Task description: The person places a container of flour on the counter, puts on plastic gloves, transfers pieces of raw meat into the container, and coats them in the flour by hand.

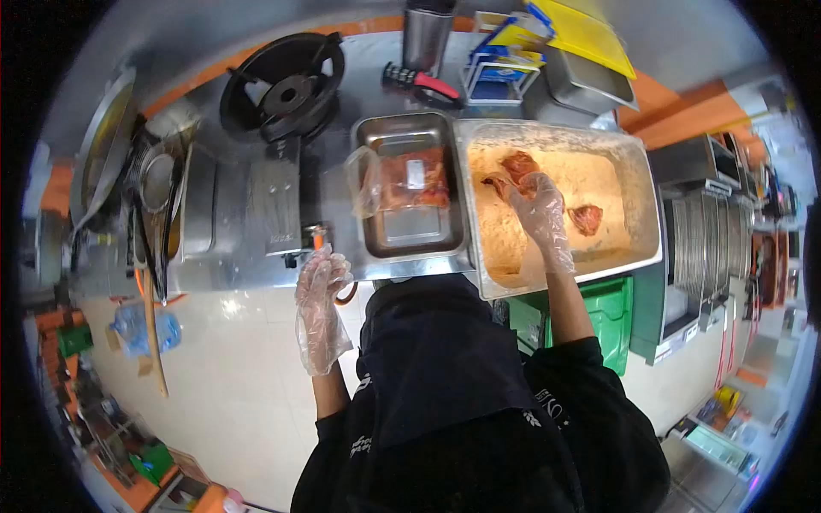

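My right hand (537,209), in a clear plastic glove, reaches into a deep pan (560,134) of pale orange breading powder (616,171). Its fingers are closed on a piece of reddish marinated meat (496,183). Another meat piece (518,162) lies right by the fingertips, and a third piece (586,220) rests apart on the powder. My left hand (321,282), also gloved, hangs by the counter's front edge, half curled, with nothing visible in it. Between the hands a steel tray (410,248) contains a clear bag of red meat (402,181) with a white label.
Behind the tray are a black wok burner (286,94), a red-handled knife sharpener (423,83) and a steel container (426,38). A white rack (499,79) and a yellow-lidded pan (586,77) stand behind the breading. Strainers (157,181) hang left; a green bin (609,321) is below right.
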A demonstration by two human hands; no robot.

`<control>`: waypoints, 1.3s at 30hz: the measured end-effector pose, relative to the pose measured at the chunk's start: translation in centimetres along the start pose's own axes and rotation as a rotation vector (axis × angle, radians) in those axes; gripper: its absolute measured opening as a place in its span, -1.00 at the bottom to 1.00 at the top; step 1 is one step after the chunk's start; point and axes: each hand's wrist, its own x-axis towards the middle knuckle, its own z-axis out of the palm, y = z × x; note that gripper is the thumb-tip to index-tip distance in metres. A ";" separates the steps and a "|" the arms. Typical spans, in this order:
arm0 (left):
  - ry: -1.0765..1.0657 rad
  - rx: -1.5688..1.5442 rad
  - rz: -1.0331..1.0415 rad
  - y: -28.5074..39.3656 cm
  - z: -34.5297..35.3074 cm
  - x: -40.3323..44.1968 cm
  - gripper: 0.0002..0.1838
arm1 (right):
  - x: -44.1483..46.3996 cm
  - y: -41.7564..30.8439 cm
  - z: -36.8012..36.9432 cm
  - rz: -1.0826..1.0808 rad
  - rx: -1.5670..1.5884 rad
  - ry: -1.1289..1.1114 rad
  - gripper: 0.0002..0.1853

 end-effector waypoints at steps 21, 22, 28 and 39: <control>0.193 -0.013 0.036 -1.4 -14.1 -2.5 -0.50 | 1.3 -10.4 28.5 -0.239 -0.815 -0.696 -0.64; 0.174 0.013 0.018 -1.5 -14.3 -2.2 -0.48 | 1.5 -11.9 26.4 -0.188 -0.776 -0.750 -0.65; 0.093 0.023 0.038 -0.5 -13.4 -1.4 -0.48 | 1.5 -12.2 23.4 -0.098 -0.732 -0.700 -0.68; 0.081 -0.070 0.020 -1.6 -13.3 -1.4 -0.61 | 2.4 -16.3 13.0 -0.150 -0.253 -0.881 -0.61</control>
